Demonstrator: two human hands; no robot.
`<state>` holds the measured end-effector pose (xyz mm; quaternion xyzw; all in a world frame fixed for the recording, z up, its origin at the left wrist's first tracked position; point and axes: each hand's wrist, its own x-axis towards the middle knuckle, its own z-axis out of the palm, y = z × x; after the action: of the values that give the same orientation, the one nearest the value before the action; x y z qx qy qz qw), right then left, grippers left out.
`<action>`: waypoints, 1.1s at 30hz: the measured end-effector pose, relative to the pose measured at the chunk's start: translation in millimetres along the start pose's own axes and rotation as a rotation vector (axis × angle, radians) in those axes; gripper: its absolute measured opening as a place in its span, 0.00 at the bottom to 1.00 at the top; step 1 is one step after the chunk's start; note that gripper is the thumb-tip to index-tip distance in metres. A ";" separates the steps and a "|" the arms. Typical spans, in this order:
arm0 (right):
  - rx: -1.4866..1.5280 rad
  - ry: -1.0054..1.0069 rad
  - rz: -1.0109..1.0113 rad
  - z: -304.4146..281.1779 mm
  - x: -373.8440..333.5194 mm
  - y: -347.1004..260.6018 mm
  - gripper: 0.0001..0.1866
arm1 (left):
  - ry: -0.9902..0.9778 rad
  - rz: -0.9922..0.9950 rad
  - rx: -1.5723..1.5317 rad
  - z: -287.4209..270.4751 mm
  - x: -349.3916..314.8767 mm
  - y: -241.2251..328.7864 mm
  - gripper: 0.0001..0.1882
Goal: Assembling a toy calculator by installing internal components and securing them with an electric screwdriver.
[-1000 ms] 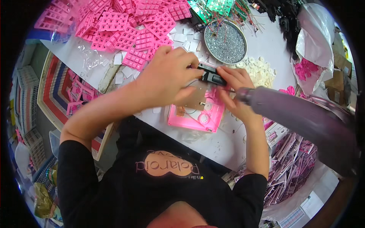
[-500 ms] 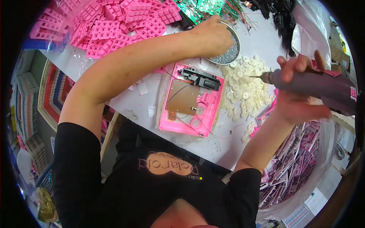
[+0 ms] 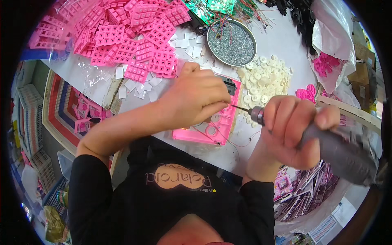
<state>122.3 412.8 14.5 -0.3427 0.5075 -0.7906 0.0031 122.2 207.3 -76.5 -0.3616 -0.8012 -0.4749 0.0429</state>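
Observation:
My left hand [image 3: 200,96] is over the pink plastic casing [image 3: 196,136], its fingertips pinched together; whatever they hold is too small to make out. It hides much of the casing's inside, though thin wires and a corner of a black part still show. In my right hand [image 3: 292,130] is a dark grey electric screwdriver [image 3: 335,149], gripped round its body. Its thin bit points left, and the tip is close to my left fingertips. Beyond the casing stands a round metal bowl [image 3: 231,43] of small silvery screws.
Pink keypad pieces [image 3: 151,51] heap at the far left, with white paper squares [image 3: 141,87] near them. Cream plastic discs [image 3: 265,79] lie right of the casing. Green circuit boards [image 3: 220,5] are at the back. A lined bin of pink-edged parts [image 3: 306,196] stands at the lower right.
My left hand has left the screw bowl and come nearer, over the casing. My right hand has brought the screwdriver down and left, its bit now by my left fingertips.

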 end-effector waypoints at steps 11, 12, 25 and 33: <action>0.097 0.131 0.037 18.2 -5.1 9.9 0.19 | 0.103 0.069 0.113 2.9 -18.5 2.7 0.13; 0.079 0.148 0.032 17.7 -5.4 10.4 0.18 | 0.148 0.041 0.173 3.3 -13.7 5.0 0.14; -0.350 0.309 0.097 -16.7 -6.3 71.9 0.08 | 0.052 0.003 0.517 8.3 -7.3 -11.0 0.18; -0.300 0.051 0.159 -37.2 -4.1 83.5 0.12 | 0.102 0.033 0.512 10.9 -4.2 -11.3 0.10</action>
<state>76.6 403.5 -64.2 -0.2780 0.6454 -0.7115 0.0015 121.3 210.4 -92.5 -0.3275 -0.8861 -0.2737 0.1808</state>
